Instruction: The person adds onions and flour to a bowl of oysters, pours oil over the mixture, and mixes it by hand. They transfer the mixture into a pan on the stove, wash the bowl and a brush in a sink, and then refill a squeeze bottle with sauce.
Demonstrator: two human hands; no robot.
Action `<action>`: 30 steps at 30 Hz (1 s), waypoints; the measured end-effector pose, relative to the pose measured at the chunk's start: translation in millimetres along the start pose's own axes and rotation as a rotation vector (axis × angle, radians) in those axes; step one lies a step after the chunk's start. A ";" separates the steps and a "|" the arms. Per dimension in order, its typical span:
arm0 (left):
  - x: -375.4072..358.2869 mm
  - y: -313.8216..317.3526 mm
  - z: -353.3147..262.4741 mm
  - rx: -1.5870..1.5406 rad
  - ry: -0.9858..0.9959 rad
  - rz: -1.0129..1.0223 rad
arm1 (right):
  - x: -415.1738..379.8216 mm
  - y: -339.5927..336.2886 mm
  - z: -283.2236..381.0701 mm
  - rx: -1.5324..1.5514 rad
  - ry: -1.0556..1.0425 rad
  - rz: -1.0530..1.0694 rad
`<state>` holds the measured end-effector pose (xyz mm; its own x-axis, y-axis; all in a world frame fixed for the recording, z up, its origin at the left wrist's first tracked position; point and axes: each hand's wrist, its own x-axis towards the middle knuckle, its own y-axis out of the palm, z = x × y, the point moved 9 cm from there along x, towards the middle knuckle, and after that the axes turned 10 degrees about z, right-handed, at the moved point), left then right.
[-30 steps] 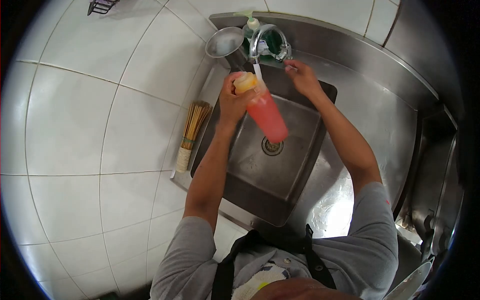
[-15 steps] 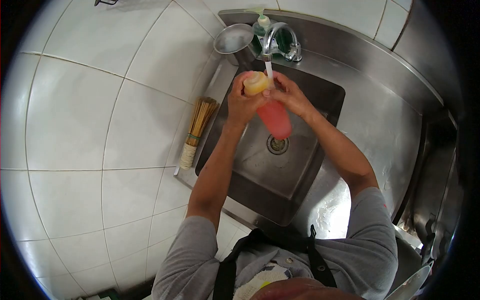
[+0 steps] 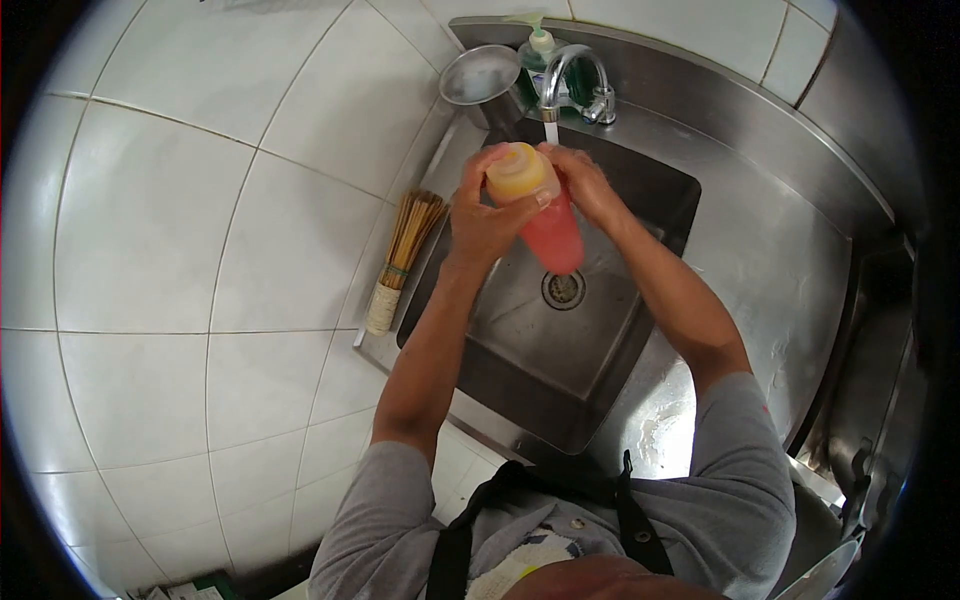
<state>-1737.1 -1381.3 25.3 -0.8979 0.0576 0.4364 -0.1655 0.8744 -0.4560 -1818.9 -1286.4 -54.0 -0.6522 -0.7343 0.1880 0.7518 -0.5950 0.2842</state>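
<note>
A translucent pink bottle with a yellowish lid tilts over the sink, its lid end up toward the tap. My left hand is wrapped round it from the left, thumb across the front just below the lid. From the other side my right hand grips the bottle near its upper part, most of its fingers hidden behind it. Water runs from the curved chrome tap down behind the bottle and by my right fingers.
The steel sink basin has a round drain below the bottle. A stick brush lies along the left rim. Behind stand a metal pot and a green pump bottle. Tiled wall rises on the left.
The lid has tipped more toward me and shows larger. My left thumb now lies across the bottle's front, and my right thumb has moved off the front. Water still runs.
</note>
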 end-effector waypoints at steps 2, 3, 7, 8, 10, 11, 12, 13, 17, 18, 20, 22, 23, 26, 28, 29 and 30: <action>-3.4 -8.5 -5.7 -0.068 -0.025 -0.010 | -0.2 -10.9 -29.2 -0.055 0.147 -0.031; -5.1 -15.2 -12.5 -0.138 -0.003 -0.017 | -1.3 -26.9 -57.3 -0.110 0.231 -0.088; -15.6 -40.2 -52.0 -0.246 0.062 -0.048 | -9.8 -75.7 -71.8 0.269 0.219 -0.363; -21.0 -46.2 -61.1 -0.220 0.069 -0.053 | -7.1 -90.5 -74.5 0.339 0.190 -0.450; -34.4 -55.4 -72.8 -0.116 0.068 -0.062 | 10.4 -101.1 -76.0 0.681 0.114 -0.421; -39.7 -60.0 -79.8 -0.064 0.077 -0.071 | 23.4 -99.4 -71.9 0.808 0.129 -0.448; -46.1 -64.0 -82.1 -0.018 0.057 -0.066 | 35.9 -95.9 -68.2 0.935 0.143 -0.467; -55.0 -68.6 -82.1 0.030 0.035 -0.063 | 44.4 -93.6 -62.3 1.024 0.095 -0.498; -82.1 -90.8 -87.9 0.069 -0.044 -0.042 | 58.8 -97.2 -63.7 1.239 -0.067 -0.576; -90.2 -99.2 -90.6 0.095 -0.037 -0.057 | 56.0 -99.9 -65.6 1.256 -0.098 -0.591; -103.8 -113.0 -94.5 0.132 -0.014 -0.078 | 45.2 -95.3 -50.8 1.242 -0.141 -0.455; -117.2 -127.1 -99.8 0.032 0.001 -0.119 | 21.5 -80.9 -24.8 1.107 -0.168 -0.356; -123.5 -132.7 -103.3 -0.024 0.009 -0.133 | 0.1 -69.0 -4.3 1.089 -0.229 -0.260; -143.9 -148.7 -118.8 0.085 -0.022 -0.125 | -63.1 7.0 -37.1 0.971 -0.033 0.165; -156.4 -162.4 -118.0 0.170 0.051 -0.061 | -113.9 36.4 -80.1 0.024 0.253 -0.028; -156.8 -161.3 -122.0 0.175 0.068 -0.043 | -143.4 53.9 -80.7 -0.775 0.517 -0.042; -162.8 -165.5 -107.2 0.176 0.054 -0.022 | -167.5 71.3 -85.7 -1.063 0.682 -0.055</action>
<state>-1519.9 -1483.8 112.9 -0.8708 0.0691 0.4867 -0.2582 0.7782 -0.5725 -1647.7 -1233.8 -145.8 -0.7407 -0.5308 -0.4119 0.6386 -0.3657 -0.6771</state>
